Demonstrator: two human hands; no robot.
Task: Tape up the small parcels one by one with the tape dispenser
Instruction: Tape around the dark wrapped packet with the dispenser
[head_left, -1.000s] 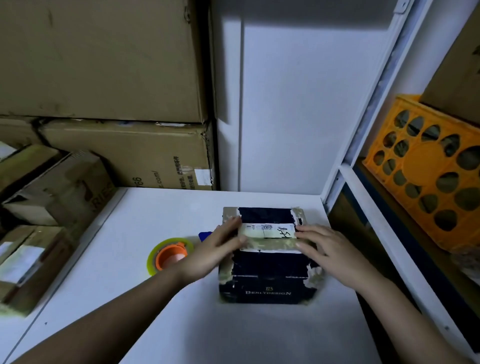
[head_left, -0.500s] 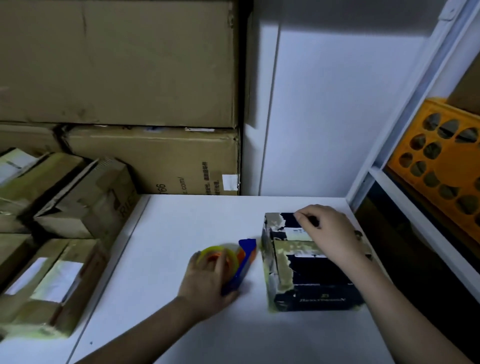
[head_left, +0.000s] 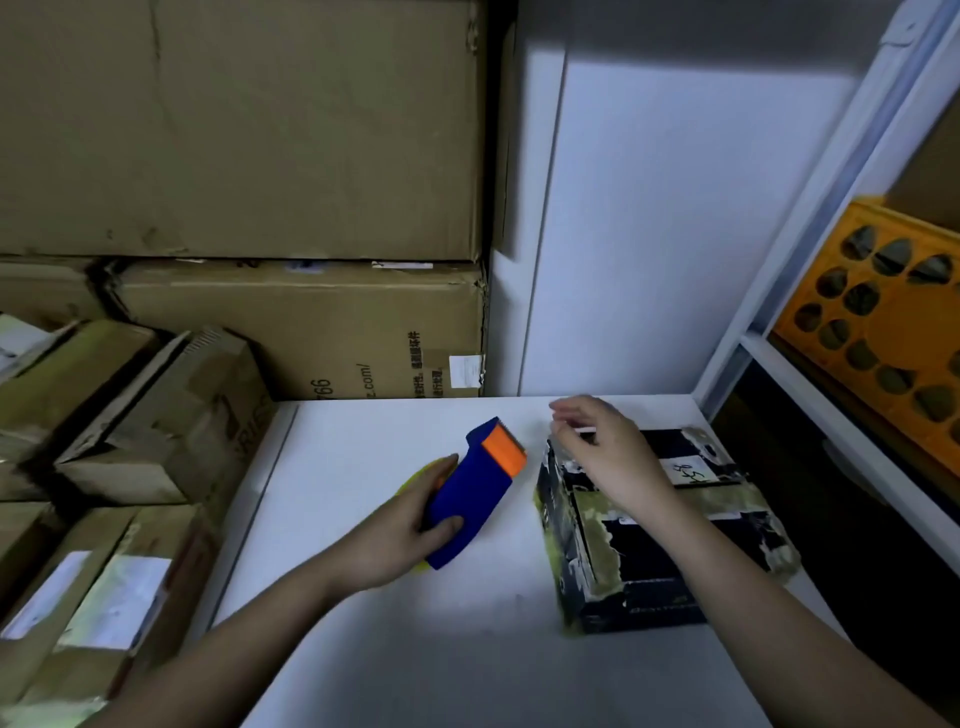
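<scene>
Counted, near to far: two hands, one tape dispenser, one dark parcel, all on one white table (head_left: 395, 649). Left hand (head_left: 400, 540) wrapped round the blue tape dispenser (head_left: 470, 499), orange end aimed at 1 o'clock, lifted and turned since half a second before. Dark parcel (head_left: 670, 566) lay at 3 o'clock of the dispenser, patched with old tape. Right hand (head_left: 608, 457) raised off the parcel's far left corner, fingers loosely curled, holding nothing discernible. Beyond, at 10 o'clock, stacked cardboard cartons (head_left: 311, 322).
</scene>
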